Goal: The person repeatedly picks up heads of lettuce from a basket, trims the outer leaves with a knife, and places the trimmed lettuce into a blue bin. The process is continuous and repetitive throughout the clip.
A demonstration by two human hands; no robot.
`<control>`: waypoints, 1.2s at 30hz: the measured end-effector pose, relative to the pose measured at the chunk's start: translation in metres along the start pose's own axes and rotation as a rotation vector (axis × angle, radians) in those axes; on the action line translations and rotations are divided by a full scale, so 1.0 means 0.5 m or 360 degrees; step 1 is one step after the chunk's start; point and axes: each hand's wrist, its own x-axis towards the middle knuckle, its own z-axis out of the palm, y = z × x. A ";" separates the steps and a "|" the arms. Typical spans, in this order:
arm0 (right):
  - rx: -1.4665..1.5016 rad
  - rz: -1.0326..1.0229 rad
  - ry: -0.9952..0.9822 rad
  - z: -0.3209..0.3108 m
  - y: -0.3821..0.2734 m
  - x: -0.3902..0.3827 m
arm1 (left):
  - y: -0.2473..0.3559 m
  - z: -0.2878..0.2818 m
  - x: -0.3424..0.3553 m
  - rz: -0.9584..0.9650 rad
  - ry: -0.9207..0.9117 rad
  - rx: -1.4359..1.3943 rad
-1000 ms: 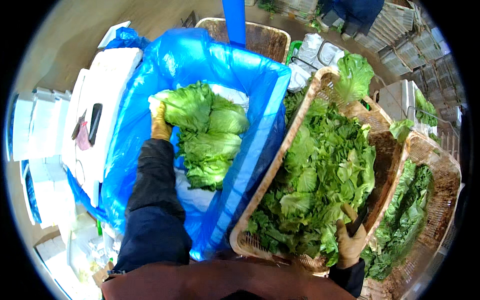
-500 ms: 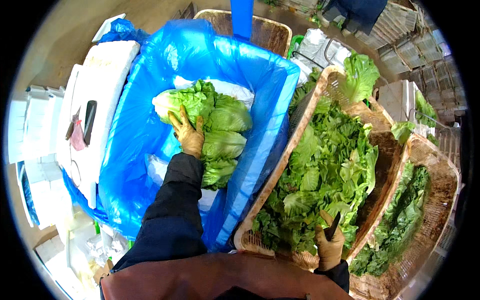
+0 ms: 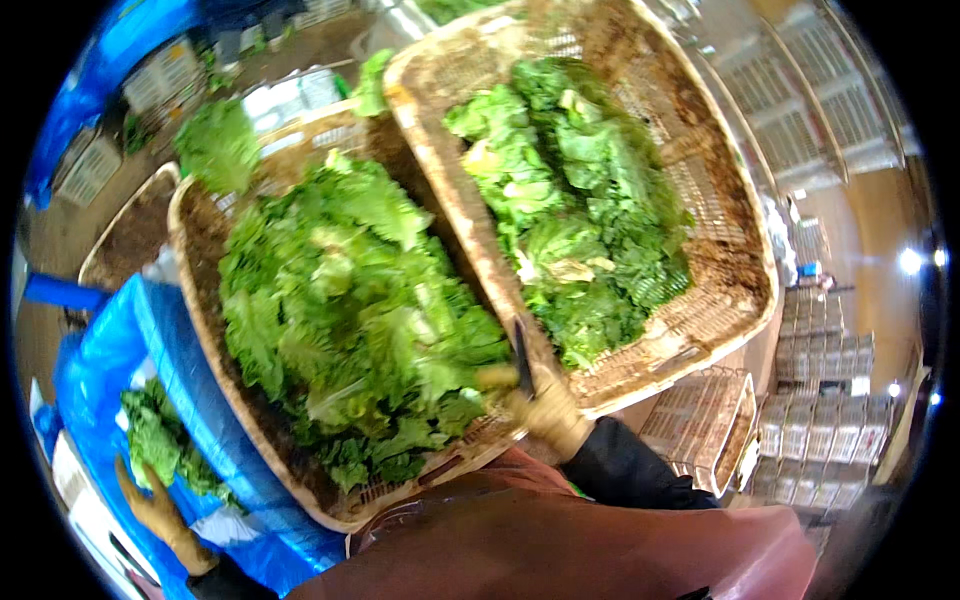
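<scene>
My left hand (image 3: 160,512), in a tan glove, is at the lower left with its fingers spread, near green heads of lettuce (image 3: 165,445) in a bin lined with blue plastic (image 3: 130,300). My right hand (image 3: 548,410), gloved and motion-blurred, grips a knife (image 3: 520,355) with a dark blade, over the adjoining rims of two dirty plastic crates. The middle crate (image 3: 205,330) holds a large pile of loose lettuce leaves (image 3: 350,310). The right crate (image 3: 720,200) holds darker green leafy heads (image 3: 575,190).
Another dirty crate (image 3: 120,240) stands behind at the left. A lower crate (image 3: 700,430) sits to the right, beside tall stacks of pale crates (image 3: 820,430). More crates (image 3: 830,80) are piled at the upper right, and blue sheeting (image 3: 85,80) shows at the upper left.
The view has swung right, shifting the blue bin to the lower left and the crates to the middle. My left hand has come off the lettuce it was touching.
</scene>
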 end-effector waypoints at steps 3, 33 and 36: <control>-0.1014 -0.0563 0.0760 -0.219 -0.041 0.080 | 0.488 0.048 0.081 0.0492 -0.0100 -0.1030; -0.0809 0.1175 0.1387 -0.778 0.109 0.163 | 1.989 0.459 0.083 0.1868 -0.1641 -0.0727; -0.0279 0.0213 0.1172 -0.620 -0.043 0.117 | 1.734 0.404 0.162 0.2008 -0.0934 -0.1198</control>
